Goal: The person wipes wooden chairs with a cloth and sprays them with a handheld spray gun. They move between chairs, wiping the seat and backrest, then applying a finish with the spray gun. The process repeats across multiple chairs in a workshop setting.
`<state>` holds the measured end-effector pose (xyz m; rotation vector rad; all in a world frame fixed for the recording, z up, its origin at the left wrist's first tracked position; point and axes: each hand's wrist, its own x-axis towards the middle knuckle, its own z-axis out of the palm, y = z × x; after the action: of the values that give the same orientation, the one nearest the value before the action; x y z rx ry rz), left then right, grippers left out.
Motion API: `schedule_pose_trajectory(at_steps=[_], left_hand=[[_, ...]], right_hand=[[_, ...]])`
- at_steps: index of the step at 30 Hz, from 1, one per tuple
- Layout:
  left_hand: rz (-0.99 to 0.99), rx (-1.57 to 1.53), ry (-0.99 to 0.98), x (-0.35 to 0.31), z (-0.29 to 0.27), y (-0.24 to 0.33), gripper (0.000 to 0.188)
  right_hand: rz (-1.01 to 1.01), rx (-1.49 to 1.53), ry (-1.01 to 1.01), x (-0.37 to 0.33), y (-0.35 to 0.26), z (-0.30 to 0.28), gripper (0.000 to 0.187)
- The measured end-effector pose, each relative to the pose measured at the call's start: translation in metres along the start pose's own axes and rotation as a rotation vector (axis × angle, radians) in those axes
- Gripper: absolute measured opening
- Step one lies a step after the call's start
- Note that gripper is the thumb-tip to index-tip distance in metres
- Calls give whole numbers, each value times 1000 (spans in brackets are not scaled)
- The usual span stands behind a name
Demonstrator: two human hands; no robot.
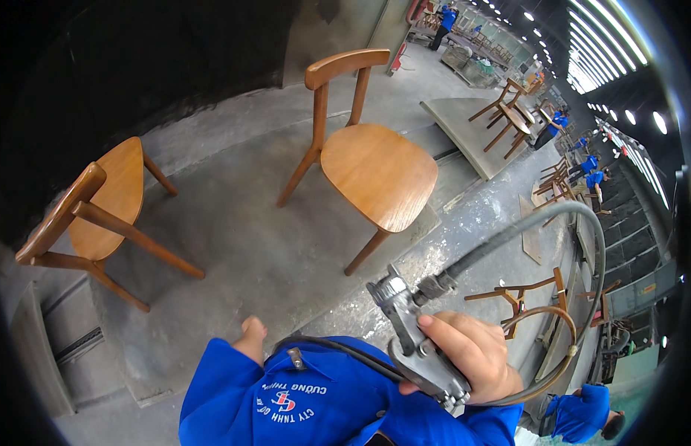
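My right hand grips a metal spray gun, its nozzle end toward the chairs. A thick grey hose joins the gun near its front and loops off to the right. My left hand hangs low beside my blue sleeve, away from the chairs; its fingers are mostly hidden. Ahead, a brown wooden chair stands upright with its glossy seat toward me. To the left is a second wooden chair, its backrest on the near side.
Both chairs stand on a grey dusty platform before a dark wall. A wooden chair frame lies at right. A raised board and more chairs stand farther off. Several co-workers in blue are about, one person at lower right.
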<state>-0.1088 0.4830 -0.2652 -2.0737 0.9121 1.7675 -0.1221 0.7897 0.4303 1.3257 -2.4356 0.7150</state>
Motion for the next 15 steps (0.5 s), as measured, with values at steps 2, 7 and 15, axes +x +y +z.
schedule_pose_trajectory(at_steps=[2,7,15], left_hand=[[-16,-113,-7,24,-41,-19,44],[39,-268,-331,-13,-64,-18,47],[790,380,-992,-248,-104,-44,44]], right_hand=[[12,-38,-29,19,-6,10,60],[49,-138,-234,64,-10,19,65],[222,-130,87,109,2,31,62]])
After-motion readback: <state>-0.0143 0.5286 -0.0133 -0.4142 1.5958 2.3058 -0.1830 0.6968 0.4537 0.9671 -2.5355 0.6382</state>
